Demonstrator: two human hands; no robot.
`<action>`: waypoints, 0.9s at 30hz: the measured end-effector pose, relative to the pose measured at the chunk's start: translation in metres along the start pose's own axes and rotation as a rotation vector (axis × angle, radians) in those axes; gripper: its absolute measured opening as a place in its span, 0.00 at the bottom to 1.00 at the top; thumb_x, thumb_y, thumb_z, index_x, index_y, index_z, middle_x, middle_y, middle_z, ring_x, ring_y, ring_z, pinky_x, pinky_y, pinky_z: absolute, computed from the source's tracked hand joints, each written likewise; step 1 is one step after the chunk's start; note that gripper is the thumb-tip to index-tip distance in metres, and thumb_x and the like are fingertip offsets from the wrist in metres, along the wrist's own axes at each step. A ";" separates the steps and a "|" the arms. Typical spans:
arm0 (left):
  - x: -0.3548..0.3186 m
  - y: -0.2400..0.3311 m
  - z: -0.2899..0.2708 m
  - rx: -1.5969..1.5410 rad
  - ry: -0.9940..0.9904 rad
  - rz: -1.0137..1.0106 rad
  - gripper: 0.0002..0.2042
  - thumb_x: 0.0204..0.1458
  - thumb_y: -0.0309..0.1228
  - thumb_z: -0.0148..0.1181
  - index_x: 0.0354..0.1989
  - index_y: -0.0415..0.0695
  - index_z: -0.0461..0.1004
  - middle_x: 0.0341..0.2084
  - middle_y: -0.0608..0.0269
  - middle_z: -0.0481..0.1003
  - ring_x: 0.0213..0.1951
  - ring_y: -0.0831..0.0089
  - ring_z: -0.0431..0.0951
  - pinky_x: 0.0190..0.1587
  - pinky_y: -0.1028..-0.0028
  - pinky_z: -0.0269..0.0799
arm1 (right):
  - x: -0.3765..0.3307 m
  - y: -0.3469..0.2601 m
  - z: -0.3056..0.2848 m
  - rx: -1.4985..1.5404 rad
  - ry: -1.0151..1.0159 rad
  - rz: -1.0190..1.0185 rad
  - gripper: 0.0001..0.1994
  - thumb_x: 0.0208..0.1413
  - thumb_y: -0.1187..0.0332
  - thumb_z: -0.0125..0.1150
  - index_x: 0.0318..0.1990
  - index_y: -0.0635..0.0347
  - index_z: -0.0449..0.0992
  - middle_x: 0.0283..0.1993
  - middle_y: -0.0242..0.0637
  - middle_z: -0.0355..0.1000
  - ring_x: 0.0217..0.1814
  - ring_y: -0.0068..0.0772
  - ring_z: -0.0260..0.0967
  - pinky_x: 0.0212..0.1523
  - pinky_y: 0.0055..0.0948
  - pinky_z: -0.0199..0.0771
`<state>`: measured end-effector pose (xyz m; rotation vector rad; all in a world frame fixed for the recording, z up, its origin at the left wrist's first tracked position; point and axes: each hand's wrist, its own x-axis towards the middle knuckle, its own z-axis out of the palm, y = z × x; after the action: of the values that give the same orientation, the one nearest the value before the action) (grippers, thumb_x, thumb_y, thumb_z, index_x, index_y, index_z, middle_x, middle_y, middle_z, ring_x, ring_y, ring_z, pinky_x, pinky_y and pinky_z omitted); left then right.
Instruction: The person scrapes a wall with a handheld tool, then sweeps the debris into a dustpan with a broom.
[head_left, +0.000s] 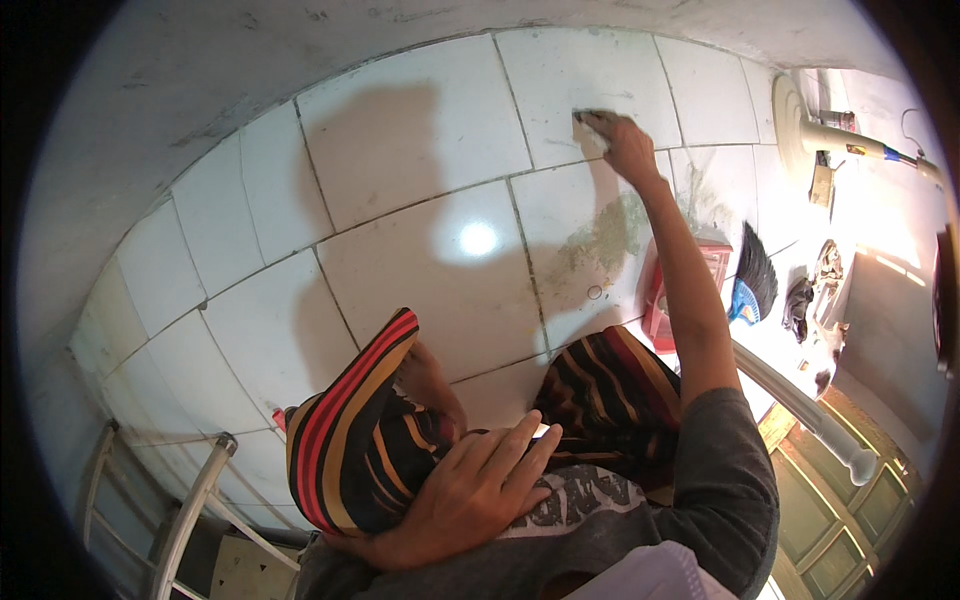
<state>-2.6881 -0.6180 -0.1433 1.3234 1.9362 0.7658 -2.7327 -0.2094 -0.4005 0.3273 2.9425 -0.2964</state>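
Note:
My right hand (630,150) is stretched far out over the white floor tiles (400,150), its fingers closed round a small pale, crumpled wad (594,140). The wad looks like cloth or paper and presses against a tile; something dark shows at the fingertips, too small to name. On my lap lies my left hand (480,490), fingers extended and slightly apart, holding nothing. It rests against the striped cloth (350,440) over my legs. Between my right arm and the wad, a greenish-grey stain (605,240) spreads across the tiles.
Right of my forearm are a red dustpan (657,310) and a blue-headed broom with black bristles (755,275). A pale pole (805,410) ends near a panelled door (830,500). A round stand base (790,110) stands far right, a metal frame (195,510) lower left.

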 end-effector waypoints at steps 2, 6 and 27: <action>-0.001 0.000 0.000 -0.022 0.014 0.005 0.27 0.52 0.44 0.58 0.57 0.40 0.67 0.53 0.51 0.68 0.48 0.65 0.72 0.48 0.69 0.72 | 0.023 0.002 -0.001 -0.001 -0.032 0.024 0.32 0.40 0.83 0.52 0.56 0.42 0.72 0.57 0.28 0.69 0.53 0.40 0.68 0.48 0.33 0.72; -0.003 -0.002 0.000 -0.066 0.062 0.003 0.28 0.50 0.41 0.58 0.56 0.36 0.67 0.52 0.49 0.68 0.46 0.65 0.72 0.47 0.70 0.70 | 0.020 -0.001 -0.001 0.006 0.007 -0.053 0.33 0.39 0.83 0.53 0.56 0.40 0.72 0.57 0.28 0.69 0.52 0.40 0.69 0.48 0.35 0.73; -0.010 -0.001 0.001 -0.054 0.054 0.013 0.29 0.50 0.43 0.59 0.57 0.39 0.66 0.52 0.50 0.68 0.48 0.64 0.72 0.48 0.69 0.72 | -0.001 -0.037 0.018 -0.043 0.034 0.151 0.29 0.41 0.77 0.55 0.55 0.37 0.73 0.57 0.30 0.69 0.52 0.40 0.70 0.47 0.36 0.74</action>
<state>-2.6852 -0.6275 -0.1428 1.2962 1.9374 0.8625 -2.7375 -0.2489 -0.4112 0.5506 2.9309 -0.2088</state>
